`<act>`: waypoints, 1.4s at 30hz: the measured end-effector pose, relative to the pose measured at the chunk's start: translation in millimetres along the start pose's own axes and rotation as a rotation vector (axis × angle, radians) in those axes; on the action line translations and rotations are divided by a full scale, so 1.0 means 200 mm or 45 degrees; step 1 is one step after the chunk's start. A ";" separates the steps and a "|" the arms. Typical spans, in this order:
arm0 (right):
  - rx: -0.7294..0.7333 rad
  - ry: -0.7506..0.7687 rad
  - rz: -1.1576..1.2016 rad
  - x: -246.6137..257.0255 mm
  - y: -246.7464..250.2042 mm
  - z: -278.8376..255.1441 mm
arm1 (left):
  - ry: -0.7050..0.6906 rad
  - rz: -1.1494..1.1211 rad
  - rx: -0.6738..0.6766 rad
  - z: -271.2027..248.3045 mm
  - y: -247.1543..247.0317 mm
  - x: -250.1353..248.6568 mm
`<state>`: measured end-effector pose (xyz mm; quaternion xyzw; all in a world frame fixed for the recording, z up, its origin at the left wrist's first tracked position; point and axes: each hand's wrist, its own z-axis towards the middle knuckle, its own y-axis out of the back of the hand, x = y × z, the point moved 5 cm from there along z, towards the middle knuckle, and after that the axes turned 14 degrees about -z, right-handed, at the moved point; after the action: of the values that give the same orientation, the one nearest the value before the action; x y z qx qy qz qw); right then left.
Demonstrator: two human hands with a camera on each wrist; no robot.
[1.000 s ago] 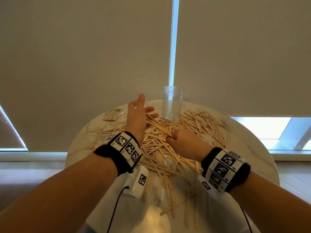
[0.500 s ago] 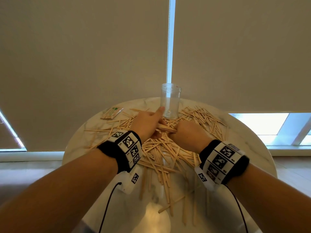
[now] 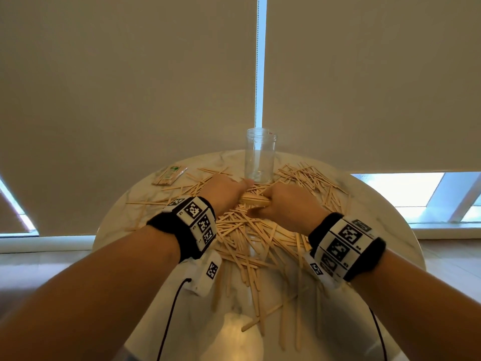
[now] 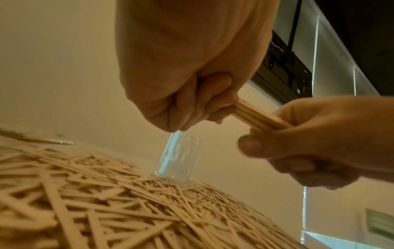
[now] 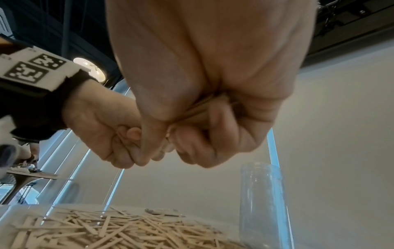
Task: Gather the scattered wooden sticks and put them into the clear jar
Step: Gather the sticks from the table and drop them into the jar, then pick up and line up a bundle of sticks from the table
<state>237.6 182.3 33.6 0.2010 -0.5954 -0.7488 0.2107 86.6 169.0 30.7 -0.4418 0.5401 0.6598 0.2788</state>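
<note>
Both hands hold one bundle of wooden sticks (image 3: 253, 199) (image 4: 259, 115) just above the pile, in front of the clear jar (image 3: 260, 156) (image 4: 179, 160) (image 5: 263, 200). My left hand (image 3: 226, 190) (image 4: 192, 104) curls round the bundle's left end. My right hand (image 3: 283, 204) (image 5: 198, 134) grips its right end, fingers wrapped under. The jar stands upright and looks empty at the far middle of the round table (image 3: 377, 217). Scattered wooden sticks (image 3: 250, 238) (image 4: 106, 202) (image 5: 119, 230) cover the table's middle, some trailing toward me.
A small packet (image 3: 169, 175) of sticks lies at the far left of the table. Roller blinds (image 3: 130, 87) hang close behind the table, with bright window strips at both lower sides. The table's near edge shows bare marble.
My left hand came in from the left, where it was open above the sticks, and closed on the bundle held by my right hand. Both hands now sit nearer the jar.
</note>
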 end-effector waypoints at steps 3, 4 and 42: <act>-0.204 0.013 0.041 -0.01 0.06 0.00 | 0.025 -0.065 -0.074 0.06 0.05 0.01; -0.255 0.010 0.046 -0.01 0.08 0.01 | 0.042 -0.151 -0.086 0.09 0.06 0.02; 0.119 -0.103 -0.386 -0.40 0.16 1.36 | -0.125 0.061 0.142 1.11 -0.13 -0.16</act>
<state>156.3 439.5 126.5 0.2678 -0.6006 -0.7509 0.0613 59.5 392.0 52.8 -0.3795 0.5722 0.6561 0.3132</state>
